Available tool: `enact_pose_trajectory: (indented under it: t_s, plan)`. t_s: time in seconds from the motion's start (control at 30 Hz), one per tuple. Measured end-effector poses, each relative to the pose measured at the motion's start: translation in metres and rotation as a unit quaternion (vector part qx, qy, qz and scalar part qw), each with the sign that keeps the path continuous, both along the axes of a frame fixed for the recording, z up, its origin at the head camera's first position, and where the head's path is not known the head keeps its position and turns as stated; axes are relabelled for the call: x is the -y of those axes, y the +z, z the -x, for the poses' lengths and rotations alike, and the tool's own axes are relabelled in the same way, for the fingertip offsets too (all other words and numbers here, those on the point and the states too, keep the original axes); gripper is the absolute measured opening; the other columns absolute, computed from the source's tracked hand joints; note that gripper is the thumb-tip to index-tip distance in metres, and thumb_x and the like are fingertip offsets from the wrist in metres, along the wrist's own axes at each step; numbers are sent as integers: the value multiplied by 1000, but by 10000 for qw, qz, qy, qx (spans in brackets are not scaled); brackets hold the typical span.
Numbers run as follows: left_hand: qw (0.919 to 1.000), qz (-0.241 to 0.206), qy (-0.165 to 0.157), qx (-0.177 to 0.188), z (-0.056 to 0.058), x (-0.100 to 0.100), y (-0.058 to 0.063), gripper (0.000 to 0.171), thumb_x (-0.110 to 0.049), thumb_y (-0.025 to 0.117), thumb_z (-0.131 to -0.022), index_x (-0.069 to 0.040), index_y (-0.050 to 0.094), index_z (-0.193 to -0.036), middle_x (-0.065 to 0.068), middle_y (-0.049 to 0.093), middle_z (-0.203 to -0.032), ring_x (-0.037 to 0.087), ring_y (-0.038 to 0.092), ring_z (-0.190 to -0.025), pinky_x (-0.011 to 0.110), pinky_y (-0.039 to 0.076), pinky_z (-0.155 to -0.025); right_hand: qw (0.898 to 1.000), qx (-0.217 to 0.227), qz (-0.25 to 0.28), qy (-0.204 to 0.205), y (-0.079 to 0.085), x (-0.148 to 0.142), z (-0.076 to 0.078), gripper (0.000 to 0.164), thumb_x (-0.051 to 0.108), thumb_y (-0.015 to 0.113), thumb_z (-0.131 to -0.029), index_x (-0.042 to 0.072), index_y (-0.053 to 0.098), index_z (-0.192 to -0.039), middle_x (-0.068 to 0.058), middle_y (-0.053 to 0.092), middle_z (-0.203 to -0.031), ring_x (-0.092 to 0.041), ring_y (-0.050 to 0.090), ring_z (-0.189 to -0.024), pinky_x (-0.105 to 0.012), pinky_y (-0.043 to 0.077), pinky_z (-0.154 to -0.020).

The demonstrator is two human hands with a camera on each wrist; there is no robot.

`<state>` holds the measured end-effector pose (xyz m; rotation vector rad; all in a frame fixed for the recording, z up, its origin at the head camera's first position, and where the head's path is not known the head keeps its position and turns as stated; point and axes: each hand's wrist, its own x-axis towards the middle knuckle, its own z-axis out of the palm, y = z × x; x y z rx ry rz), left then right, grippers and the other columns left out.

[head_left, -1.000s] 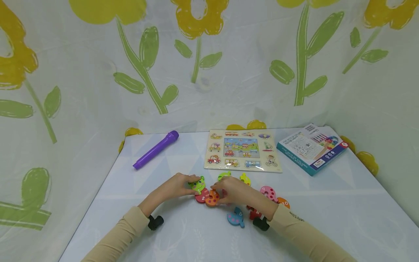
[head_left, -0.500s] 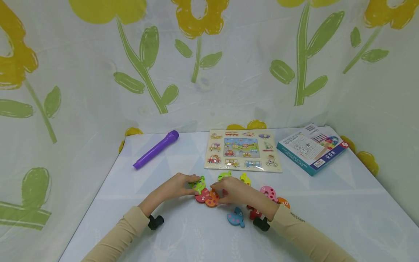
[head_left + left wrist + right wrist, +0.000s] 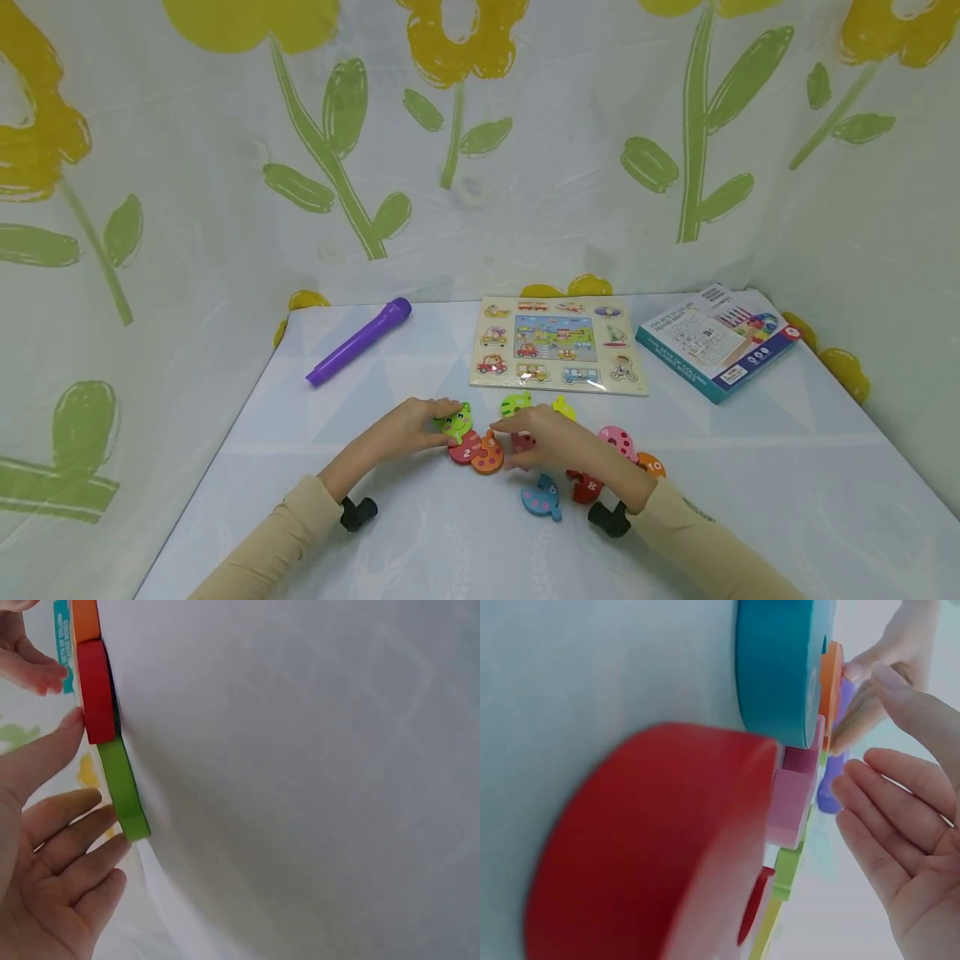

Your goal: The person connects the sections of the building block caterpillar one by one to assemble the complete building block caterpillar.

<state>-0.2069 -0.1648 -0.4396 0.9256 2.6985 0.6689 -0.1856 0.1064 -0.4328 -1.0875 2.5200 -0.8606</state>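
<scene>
A green caterpillar-head puzzle piece, a red piece numbered 2 and an orange piece with dots lie joined in a row on the table. My left hand steadies the head end. In the left wrist view its thumb touches the red piece and its fingertips meet the green piece's edge. My right hand is just right of the orange piece, fingers apart and holding nothing. A pink piece lies partly hidden under it in the head view.
Loose caterpillar pieces surround the right hand: blue, red, pink, orange, green and yellow. Farther back lie a purple microphone-shaped toy, a vehicle picture puzzle board and a teal-edged box.
My right hand has let go of the orange piece and drawn back slightly to the right, its fingers spreading. The orange piece stays against the red one; my left hand keeps its place.
</scene>
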Motion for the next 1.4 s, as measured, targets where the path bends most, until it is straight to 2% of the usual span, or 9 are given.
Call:
enact_pose_trajectory:
  t_s: [0.1, 0.43, 0.63, 0.83, 1.07, 1.4]
  plan:
    - [9999, 29, 143, -67, -3, -2, 1, 56, -29, 75, -85, -6, 57, -133, 11, 54, -136, 27, 47, -129, 41, 40, -106, 9998, 94, 35, -144, 2, -3, -2, 50, 25, 78, -83, 10, 64, -128, -3, 65, -125, -18, 61, -112, -28, 53, -89]
    - [9990, 124, 342, -257, -13, -10, 4, 56, -32, 74, -85, -5, 59, -132, 12, 56, -135, 27, 50, -128, 42, 42, -104, 9990, 254, 61, -357, 12, -17, -10, 51, 22, 78, -83, 11, 63, -129, -2, 64, -126, -22, 56, -121, -38, 52, -94]
    - [9991, 97, 354, -198, -16, -12, 4, 61, -37, 73, -85, -4, 57, -133, 13, 53, -137, 29, 47, -130, 45, 39, -106, 9993, 125, 79, -336, 12, -25, -10, 50, 20, 78, -82, 8, 63, -128, -4, 65, -125, -23, 57, -119, -34, 53, -91]
    - [9992, 128, 368, -44, -17, -14, 2, 70, -41, 75, -82, -4, 53, -137, 11, 48, -142, 28, 42, -133, 45, 35, -109, 9990, -54, -94, -430, 8, -30, -9, 47, 21, 78, -82, 10, 65, -126, -3, 67, -120, -22, 62, -113, -34, 54, -90]
    - [9993, 198, 289, -93, -18, -16, 2, 83, -48, 78, -74, -3, 51, -138, 12, 48, -142, 30, 43, -133, 45, 36, -108, 9982, 111, -225, -549, 8, -35, -7, 46, 18, 78, -82, 12, 66, -125, -3, 68, -119, -19, 64, -106, -26, 56, -78]
    - [9996, 161, 214, 12, -15, -15, 3, 81, -44, 80, -74, -3, 51, -138, 11, 48, -142, 28, 44, -132, 41, 37, -108, 9985, 2, -411, -373, 3, -38, -5, 39, 12, 75, -85, 11, 68, -123, -2, 69, -116, -16, 65, -105, -24, 55, -82]
